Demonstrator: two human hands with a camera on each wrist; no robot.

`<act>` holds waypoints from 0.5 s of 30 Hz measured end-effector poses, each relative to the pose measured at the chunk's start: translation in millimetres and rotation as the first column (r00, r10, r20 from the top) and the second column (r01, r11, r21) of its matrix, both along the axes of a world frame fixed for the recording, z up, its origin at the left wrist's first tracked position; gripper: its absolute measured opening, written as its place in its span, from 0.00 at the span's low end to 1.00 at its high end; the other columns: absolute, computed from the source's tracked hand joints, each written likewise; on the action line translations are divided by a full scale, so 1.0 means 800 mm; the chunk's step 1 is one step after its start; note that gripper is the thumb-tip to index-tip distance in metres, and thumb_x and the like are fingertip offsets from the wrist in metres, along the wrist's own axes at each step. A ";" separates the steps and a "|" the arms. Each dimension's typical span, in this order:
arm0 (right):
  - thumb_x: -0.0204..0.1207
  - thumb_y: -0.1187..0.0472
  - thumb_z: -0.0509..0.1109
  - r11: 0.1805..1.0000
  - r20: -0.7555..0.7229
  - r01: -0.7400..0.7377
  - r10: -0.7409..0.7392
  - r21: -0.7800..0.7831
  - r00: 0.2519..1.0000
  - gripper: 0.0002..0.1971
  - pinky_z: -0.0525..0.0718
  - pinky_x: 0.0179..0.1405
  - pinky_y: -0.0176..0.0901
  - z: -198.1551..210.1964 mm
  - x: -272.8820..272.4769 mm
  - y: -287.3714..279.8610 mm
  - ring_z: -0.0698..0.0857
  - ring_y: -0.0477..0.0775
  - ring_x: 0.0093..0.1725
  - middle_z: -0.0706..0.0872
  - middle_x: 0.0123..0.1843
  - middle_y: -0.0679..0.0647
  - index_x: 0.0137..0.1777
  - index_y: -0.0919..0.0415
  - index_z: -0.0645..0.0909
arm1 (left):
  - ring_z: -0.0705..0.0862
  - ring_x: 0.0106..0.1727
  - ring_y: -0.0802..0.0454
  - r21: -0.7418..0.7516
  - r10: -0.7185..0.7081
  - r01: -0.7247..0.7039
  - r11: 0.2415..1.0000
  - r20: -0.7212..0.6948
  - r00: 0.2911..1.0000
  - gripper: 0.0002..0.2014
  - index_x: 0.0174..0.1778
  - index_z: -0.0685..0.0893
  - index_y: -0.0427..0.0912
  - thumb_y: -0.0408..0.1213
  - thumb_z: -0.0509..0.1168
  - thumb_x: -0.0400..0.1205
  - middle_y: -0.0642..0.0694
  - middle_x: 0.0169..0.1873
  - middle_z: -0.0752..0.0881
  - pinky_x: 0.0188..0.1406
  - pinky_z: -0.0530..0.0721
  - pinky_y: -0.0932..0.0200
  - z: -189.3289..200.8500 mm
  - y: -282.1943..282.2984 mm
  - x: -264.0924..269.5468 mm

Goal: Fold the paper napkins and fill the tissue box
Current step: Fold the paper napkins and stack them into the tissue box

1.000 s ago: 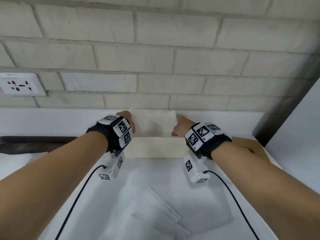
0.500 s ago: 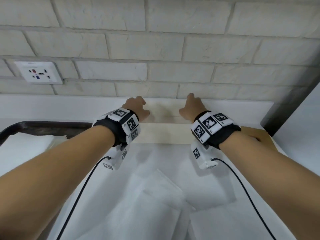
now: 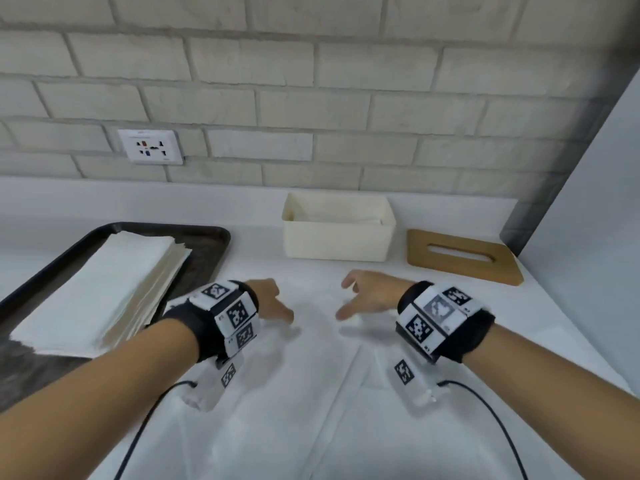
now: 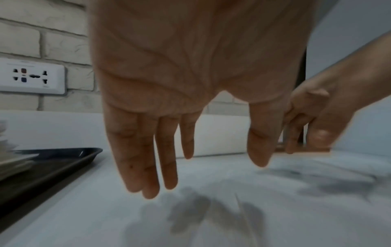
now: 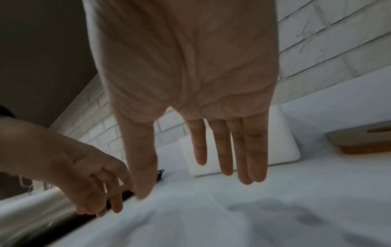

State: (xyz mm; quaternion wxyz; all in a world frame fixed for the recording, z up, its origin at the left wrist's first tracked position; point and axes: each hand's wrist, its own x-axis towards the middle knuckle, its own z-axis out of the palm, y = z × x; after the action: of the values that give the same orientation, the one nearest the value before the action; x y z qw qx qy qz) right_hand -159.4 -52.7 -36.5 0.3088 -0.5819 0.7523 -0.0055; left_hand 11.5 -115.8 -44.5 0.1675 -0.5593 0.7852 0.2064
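Nothing is being held by either hand. The left hand (image 3: 268, 301) and the right hand (image 3: 367, 296) are being carried palm-down, with fingers loosely straight, just above the counter (image 3: 256, 251); in both wrist views the fingers (image 4: 148, 167) are being shown apart from the surface, with their shadows cast beneath them.

The box (image 3: 338, 230) is being seen open at the far side of the counter, straight ahead of the gap between the hands, with folded paper already lying inside. Its long axis is running left to right. Its wooden lid (image 3: 462, 256) is lying off, just to its right.

The stack of napkins (image 3: 100, 292) is lying on the dark tray (image 3: 207, 237) to the left, its long axis running away from the person and slightly rightward. The left hand is being judged the nearer to it, so the next sheet is probably being left to a leftward reach. Spread napkins (image 3: 311, 410) appear to be lying flat under the forearms, though white on white is hard to separate; if so, folding could be begun there with both hands.
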 end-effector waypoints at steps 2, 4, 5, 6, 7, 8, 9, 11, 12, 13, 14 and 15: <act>0.71 0.47 0.73 0.994 -0.055 -0.053 0.059 0.099 0.997 0.40 0.72 0.68 0.46 -0.020 0.010 0.012 0.72 0.57 0.74 0.68 0.77 0.56 0.79 0.60 0.60 | 0.72 0.74 0.44 0.045 0.020 -0.020 0.999 0.003 1.000 0.40 0.78 0.61 0.41 0.56 0.68 0.74 0.43 0.74 0.72 0.71 0.72 0.52 -0.021 0.010 0.009; 0.69 0.44 0.74 0.990 -0.118 -0.048 0.064 0.131 0.991 0.42 0.75 0.69 0.52 -0.037 0.017 0.020 0.72 0.59 0.73 0.68 0.76 0.57 0.78 0.61 0.60 | 0.74 0.72 0.44 0.062 0.022 -0.022 0.998 -0.002 1.000 0.45 0.78 0.60 0.42 0.57 0.71 0.70 0.43 0.73 0.73 0.71 0.74 0.50 -0.034 0.022 0.013; 0.68 0.43 0.74 0.991 -0.155 -0.037 0.056 0.125 0.986 0.43 0.75 0.69 0.55 -0.045 0.020 0.023 0.71 0.60 0.73 0.67 0.75 0.58 0.77 0.61 0.61 | 0.75 0.71 0.43 0.057 0.010 -0.010 0.998 0.001 1.000 0.46 0.78 0.60 0.42 0.56 0.73 0.69 0.43 0.72 0.73 0.70 0.75 0.49 -0.040 0.028 0.013; 0.66 0.42 0.75 0.993 -0.176 -0.021 0.041 0.114 0.983 0.44 0.75 0.69 0.57 -0.052 0.023 0.026 0.70 0.60 0.73 0.66 0.74 0.58 0.77 0.61 0.61 | 0.75 0.71 0.43 0.047 0.000 0.000 0.999 0.010 1.000 0.46 0.77 0.59 0.42 0.55 0.73 0.68 0.42 0.72 0.72 0.69 0.76 0.48 -0.043 0.034 0.012; 0.65 0.42 0.76 0.994 -0.170 0.004 0.014 0.105 0.985 0.45 0.75 0.69 0.57 -0.056 0.025 0.027 0.70 0.60 0.73 0.67 0.74 0.58 0.76 0.61 0.60 | 0.75 0.71 0.42 0.037 -0.006 0.005 0.999 0.020 1.000 0.46 0.77 0.59 0.42 0.53 0.74 0.68 0.42 0.72 0.72 0.69 0.76 0.48 -0.047 0.038 0.012; 0.65 0.43 0.77 0.994 -0.140 0.033 -0.019 0.102 0.990 0.45 0.75 0.70 0.57 -0.060 0.025 0.028 0.70 0.60 0.73 0.68 0.73 0.58 0.76 0.61 0.60 | 0.75 0.71 0.42 0.035 0.001 -0.001 0.999 0.023 1.000 0.45 0.77 0.60 0.41 0.52 0.74 0.68 0.41 0.72 0.72 0.69 0.77 0.48 -0.049 0.041 0.013; 0.64 0.44 0.78 0.993 -0.103 0.065 -0.054 0.102 0.993 0.45 0.75 0.69 0.56 -0.062 0.026 0.028 0.72 0.59 0.72 0.71 0.72 0.58 0.75 0.62 0.60 | 0.76 0.70 0.41 0.043 0.018 -0.018 0.999 0.009 1.000 0.45 0.76 0.61 0.40 0.51 0.75 0.68 0.41 0.71 0.73 0.68 0.77 0.48 -0.052 0.041 0.015; 0.65 0.46 0.78 0.990 -0.038 0.106 -0.103 0.089 0.994 0.43 0.77 0.67 0.53 -0.063 0.025 0.030 0.76 0.59 0.69 0.75 0.70 0.57 0.74 0.62 0.61 | 0.79 0.65 0.43 0.083 0.066 -0.061 0.995 -0.054 0.996 0.43 0.74 0.64 0.39 0.50 0.77 0.67 0.42 0.67 0.78 0.66 0.78 0.51 -0.056 0.040 0.019; 0.65 0.47 0.78 0.990 -0.011 0.115 -0.115 0.077 0.993 0.42 0.78 0.65 0.50 -0.063 0.025 0.031 0.77 0.58 0.67 0.76 0.69 0.57 0.74 0.62 0.62 | 0.80 0.62 0.44 0.103 0.086 -0.077 0.992 -0.082 0.993 0.42 0.72 0.66 0.39 0.49 0.77 0.66 0.43 0.65 0.80 0.65 0.78 0.53 -0.056 0.040 0.022; 0.66 0.49 0.78 0.991 0.021 0.118 -0.120 0.065 0.993 0.41 0.79 0.63 0.48 -0.064 0.025 0.033 0.78 0.57 0.67 0.76 0.70 0.56 0.74 0.61 0.63 | 0.80 0.59 0.45 0.120 0.098 -0.084 0.989 -0.118 0.988 0.40 0.71 0.67 0.39 0.47 0.77 0.67 0.43 0.63 0.81 0.63 0.78 0.55 -0.059 0.038 0.024; 0.67 0.52 0.78 0.991 0.060 0.121 -0.124 0.050 0.990 0.39 0.79 0.61 0.47 -0.066 0.025 0.034 0.78 0.57 0.67 0.76 0.71 0.55 0.75 0.60 0.64 | 0.79 0.55 0.47 0.144 0.100 -0.078 0.986 -0.151 0.983 0.37 0.69 0.69 0.39 0.45 0.77 0.68 0.44 0.61 0.81 0.61 0.77 0.57 -0.059 0.039 0.025; 0.68 0.54 0.78 0.991 0.110 0.127 -0.130 0.031 0.985 0.39 0.80 0.60 0.47 -0.067 0.025 0.036 0.78 0.57 0.68 0.75 0.73 0.54 0.76 0.60 0.64 | 0.78 0.53 0.48 0.158 0.101 -0.071 0.985 -0.192 0.976 0.33 0.68 0.71 0.38 0.43 0.76 0.70 0.44 0.58 0.82 0.59 0.77 0.57 -0.061 0.038 0.025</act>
State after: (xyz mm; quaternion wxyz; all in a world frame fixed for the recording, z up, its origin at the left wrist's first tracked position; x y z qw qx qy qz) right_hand -139.1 -23.9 -90.1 0.3566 -0.5273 0.7697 -0.0490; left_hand 31.5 -85.6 -93.5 0.1205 -0.5552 0.7551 0.3272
